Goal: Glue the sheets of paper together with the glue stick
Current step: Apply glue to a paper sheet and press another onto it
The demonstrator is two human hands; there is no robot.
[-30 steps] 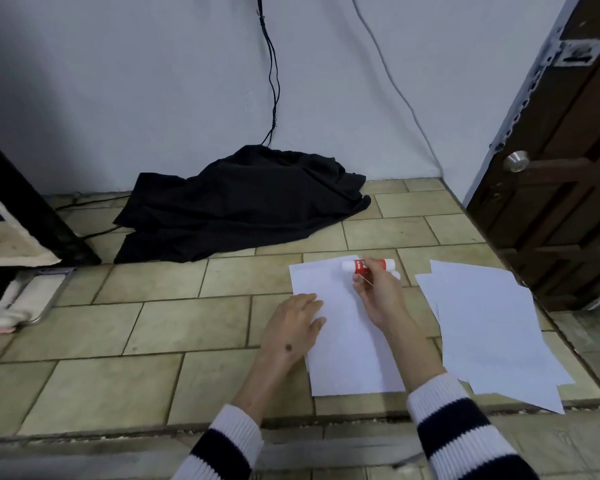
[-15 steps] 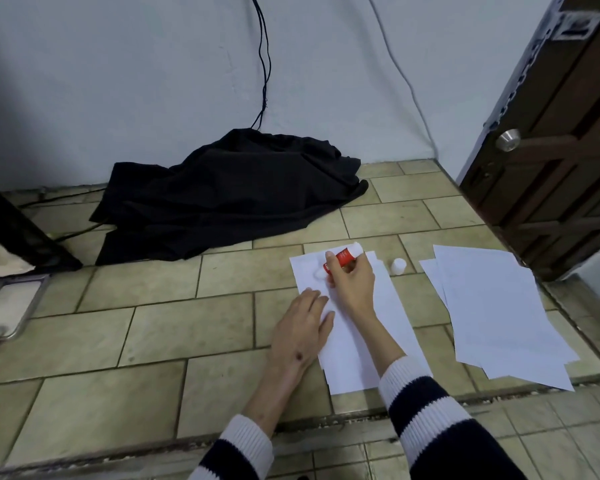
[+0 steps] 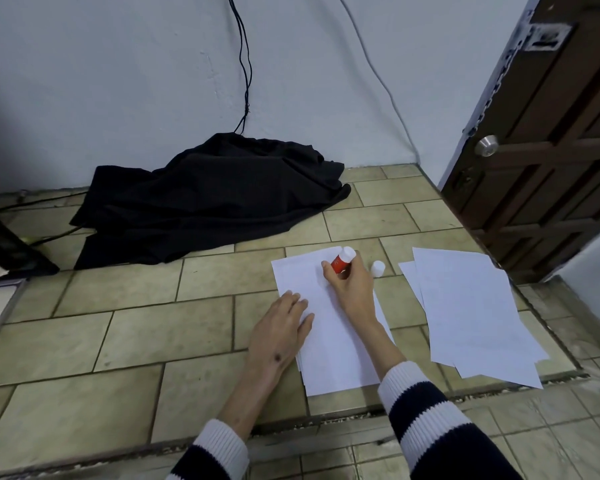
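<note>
head view | step: spreading glue, judged | right hand (image 3: 352,289) grips glue stick (image 3: 342,260), tilted, on the far end of the sheet (image 3: 329,344) on the floor (image 3: 136,337) | left hand (image 3: 282,329) flat on sheet's left edge | cap (image 3: 377,268) beside sheet; paper pile (image 3: 471,306) right | next: likely stroke glue down the sheet, then lay on a pile sheet squarely
</note>
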